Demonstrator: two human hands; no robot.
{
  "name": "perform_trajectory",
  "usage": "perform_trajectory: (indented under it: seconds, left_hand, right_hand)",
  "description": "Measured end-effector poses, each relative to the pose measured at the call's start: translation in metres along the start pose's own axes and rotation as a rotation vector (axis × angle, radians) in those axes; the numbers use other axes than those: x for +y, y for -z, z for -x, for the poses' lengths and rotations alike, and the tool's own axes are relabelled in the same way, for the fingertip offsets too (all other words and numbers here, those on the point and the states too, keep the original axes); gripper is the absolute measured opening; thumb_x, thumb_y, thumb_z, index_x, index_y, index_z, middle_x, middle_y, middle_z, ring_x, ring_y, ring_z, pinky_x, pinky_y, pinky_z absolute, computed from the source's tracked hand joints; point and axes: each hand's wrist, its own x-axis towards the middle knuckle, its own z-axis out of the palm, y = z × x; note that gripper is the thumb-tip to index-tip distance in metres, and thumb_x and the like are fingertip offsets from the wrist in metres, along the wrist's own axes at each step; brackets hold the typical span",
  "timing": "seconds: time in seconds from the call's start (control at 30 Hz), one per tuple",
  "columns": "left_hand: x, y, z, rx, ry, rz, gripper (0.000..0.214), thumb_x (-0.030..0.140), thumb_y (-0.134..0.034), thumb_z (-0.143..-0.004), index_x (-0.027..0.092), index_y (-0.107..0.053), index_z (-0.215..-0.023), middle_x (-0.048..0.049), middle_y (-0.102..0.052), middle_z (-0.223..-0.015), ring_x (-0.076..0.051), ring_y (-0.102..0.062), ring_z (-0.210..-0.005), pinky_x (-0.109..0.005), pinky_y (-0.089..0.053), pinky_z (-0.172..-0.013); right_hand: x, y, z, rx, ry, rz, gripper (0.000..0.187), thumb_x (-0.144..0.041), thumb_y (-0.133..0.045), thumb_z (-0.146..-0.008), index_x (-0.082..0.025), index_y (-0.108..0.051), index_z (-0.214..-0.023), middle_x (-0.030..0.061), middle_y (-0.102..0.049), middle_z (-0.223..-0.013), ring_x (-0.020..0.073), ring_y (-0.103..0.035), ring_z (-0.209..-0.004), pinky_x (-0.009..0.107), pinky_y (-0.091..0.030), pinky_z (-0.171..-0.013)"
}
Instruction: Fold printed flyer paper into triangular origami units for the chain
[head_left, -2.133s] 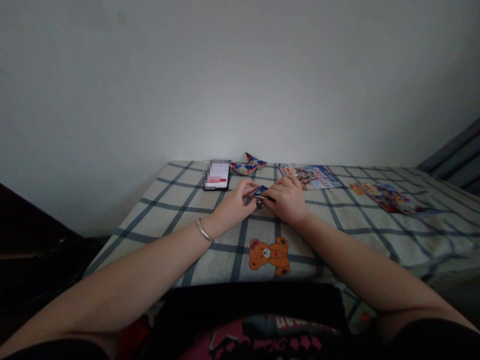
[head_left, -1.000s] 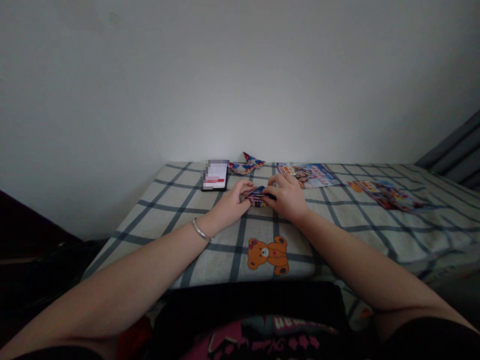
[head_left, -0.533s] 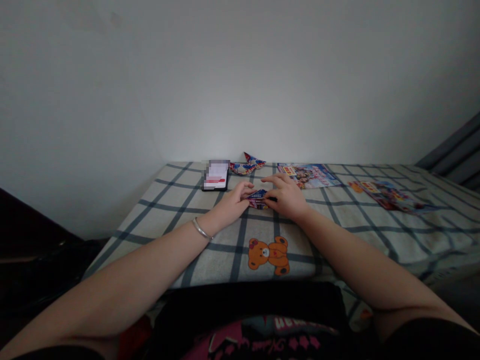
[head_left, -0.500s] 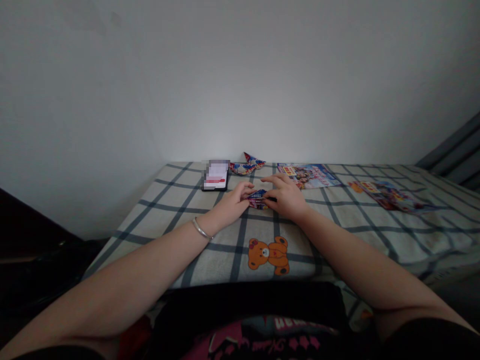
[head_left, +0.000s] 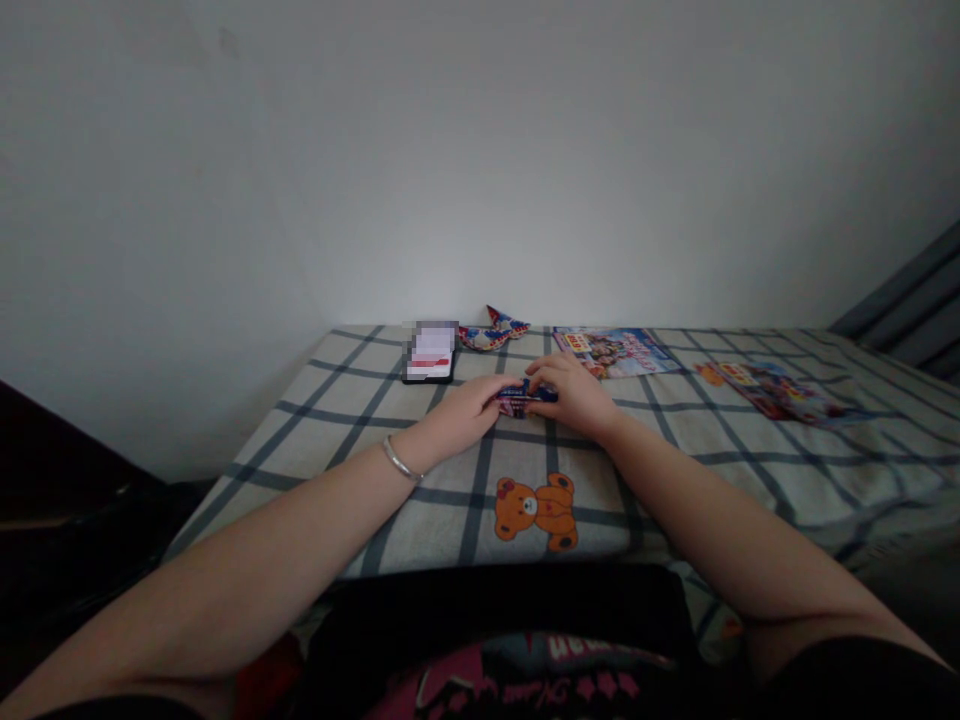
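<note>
A small folded piece of printed blue and red paper (head_left: 517,399) lies on the checked bed sheet (head_left: 360,420). My left hand (head_left: 466,410), with a silver bracelet (head_left: 397,461) on its wrist, pinches the paper's left end. At the paper's right end my right hand (head_left: 574,396) presses down with curled fingers. Both hands rest low on the sheet and hide most of the paper.
A phone (head_left: 432,352) with a lit screen lies behind the hands. A folded paper shape (head_left: 495,330) sits by the wall. Two printed colour sheets (head_left: 611,350) (head_left: 780,393) lie to the right. An orange bear print (head_left: 538,510) marks the sheet near me.
My right fingers, stretched out half a second ago, have curled back down onto the paper. Both hands stay in the same spot and the paper sits flatter between them.
</note>
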Motion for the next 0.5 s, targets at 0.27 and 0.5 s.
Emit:
perform_trajectory:
  seconds: [0.27,0.5]
  left_hand:
    - [0.003,0.010,0.001,-0.027,-0.054,-0.374,0.030,0.014,-0.050,-0.087,0.017,-0.063,-0.114,-0.0080,-0.069,-0.111,-0.022,-0.062,-0.101,-0.041,-0.046,-0.093]
    - [-0.002,0.012,-0.001,-0.045,-0.020,-0.419,0.023,0.036,-0.069,-0.082,0.019,-0.068,-0.097,-0.0055,-0.070,-0.091,-0.022,-0.061,-0.090,-0.037,-0.045,-0.083]
  right_hand:
    - [0.014,0.006,0.002,-0.040,0.078,-0.112,0.041,-0.038,-0.086,-0.065,-0.020,-0.066,-0.096,0.0077,-0.070,-0.101,0.0256,-0.061,-0.099,0.042,-0.045,-0.092]
    - [0.016,0.005,0.002,-0.076,0.085,-0.123,0.037,-0.035,-0.084,-0.068,-0.020,-0.070,-0.098,0.0080,-0.073,-0.100,0.0251,-0.063,-0.097,0.041,-0.045,-0.091]
